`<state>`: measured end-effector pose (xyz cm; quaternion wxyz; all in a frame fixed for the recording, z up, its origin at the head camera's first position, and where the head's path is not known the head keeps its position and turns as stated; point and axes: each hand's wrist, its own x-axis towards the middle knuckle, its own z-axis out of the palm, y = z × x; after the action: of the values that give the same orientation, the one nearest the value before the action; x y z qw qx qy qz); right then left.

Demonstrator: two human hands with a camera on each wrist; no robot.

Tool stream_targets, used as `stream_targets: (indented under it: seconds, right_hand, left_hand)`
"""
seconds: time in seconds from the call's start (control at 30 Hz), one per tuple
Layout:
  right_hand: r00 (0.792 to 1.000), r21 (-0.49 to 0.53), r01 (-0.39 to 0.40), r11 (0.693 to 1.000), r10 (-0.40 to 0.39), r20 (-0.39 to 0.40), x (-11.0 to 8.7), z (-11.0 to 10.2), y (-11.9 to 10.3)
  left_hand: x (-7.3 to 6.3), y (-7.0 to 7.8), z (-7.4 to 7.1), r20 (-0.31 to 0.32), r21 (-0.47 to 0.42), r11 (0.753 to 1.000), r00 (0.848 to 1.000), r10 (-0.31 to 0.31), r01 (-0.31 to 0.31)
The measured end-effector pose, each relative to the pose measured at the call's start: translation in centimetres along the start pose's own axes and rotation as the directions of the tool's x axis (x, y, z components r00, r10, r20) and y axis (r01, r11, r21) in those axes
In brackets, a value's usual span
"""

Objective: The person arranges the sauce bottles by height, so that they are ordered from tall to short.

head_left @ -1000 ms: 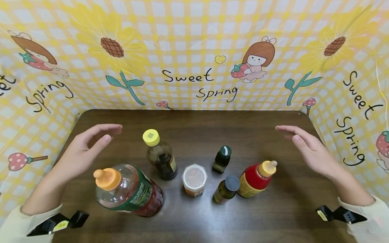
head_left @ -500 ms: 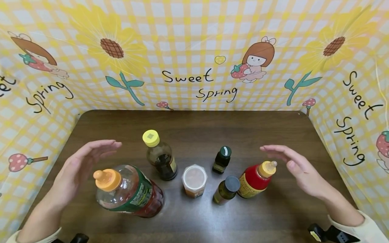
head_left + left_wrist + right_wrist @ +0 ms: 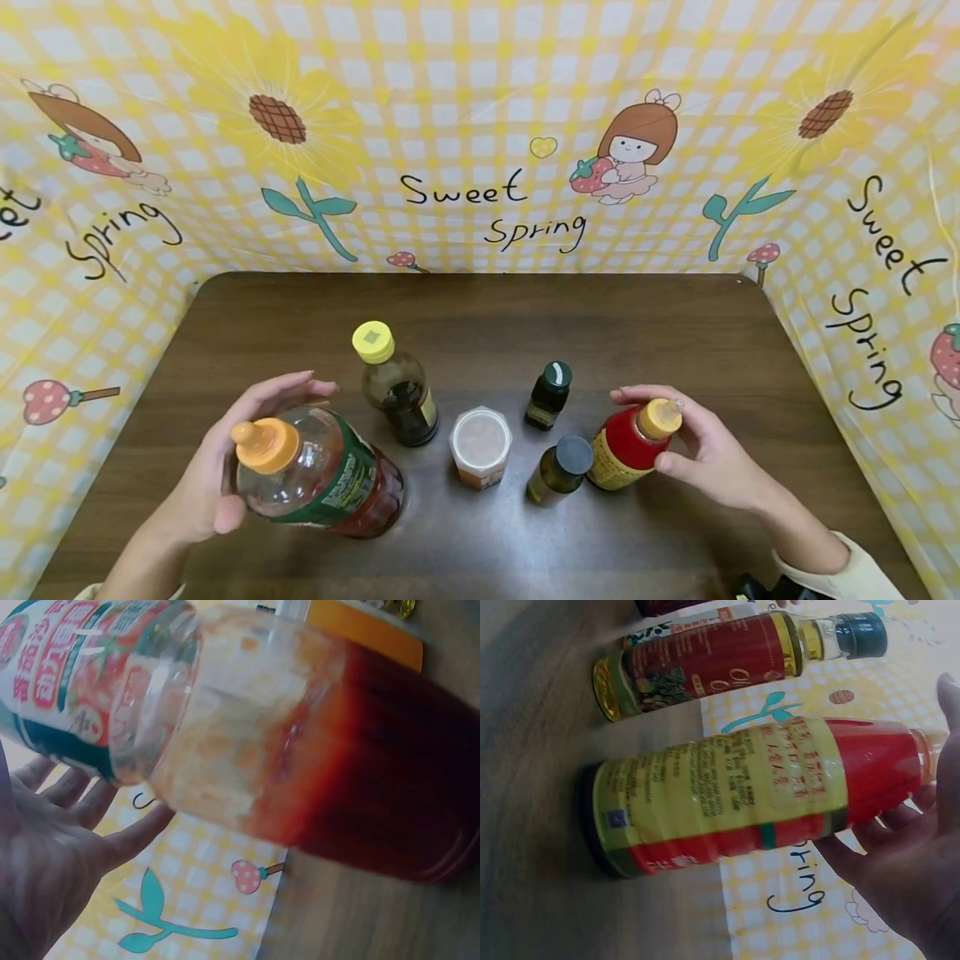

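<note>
Left hand (image 3: 206, 477) first: its fingers are loosely bent behind the big bottle (image 3: 341, 479), not clenched, and the wrist view shows a pretty relaxed palm. Right hand (image 3: 716, 462) looks about the same, loosely curved around the red bottle (image 3: 626, 450), thumb near its side. Can't tell whether either one actually touches.

Big bottle's label is green and white with red Chinese characters, and I can make out 番茄. Red bottle has a yellow label packed with small Chinese print, too blurry for me to read. Right next to it is the small bottle (image 3: 557, 475), whose red label shows "Ol" and "O", the rest cut off by the curve.

Both handled bottles stand upright on the table (image 3: 480, 321), caps up, long axes vertical. Big one is at the left end of the group, red one at the right.

Between them: the dark bottle (image 3: 405, 404), the jar (image 3: 480, 446), and the green-capped one (image 3: 549, 400). Backdrop (image 3: 450, 92) says "Sweet Spring".
</note>
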<state>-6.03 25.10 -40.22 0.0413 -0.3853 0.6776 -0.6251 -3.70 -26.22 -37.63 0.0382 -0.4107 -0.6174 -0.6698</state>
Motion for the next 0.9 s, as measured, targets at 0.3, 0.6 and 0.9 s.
stream_targets:
  seconds: [0.3,0.6,0.9]
  right_hand:
    - [0.999,0.015,-0.037,0.999,0.038,-0.033,-0.3,0.9,1.0]
    - [0.994,0.021,-0.037,0.999,0.039,-0.103,-0.3,1.7,1.6]
    - [0.992,0.021,-0.036,0.999,0.038,-0.119,-0.2,2.1,1.8]
  left_hand:
    - [0.0,-0.8,2.0,0.046,-0.073,0.997,0.999,0.02,-0.017]
    - [0.5,-1.0,3.1,0.032,-0.194,0.98,0.998,0.06,-0.053]
    - [0.9,-0.5,3.4,0.009,-0.173,0.982,0.997,0.072,-0.069]
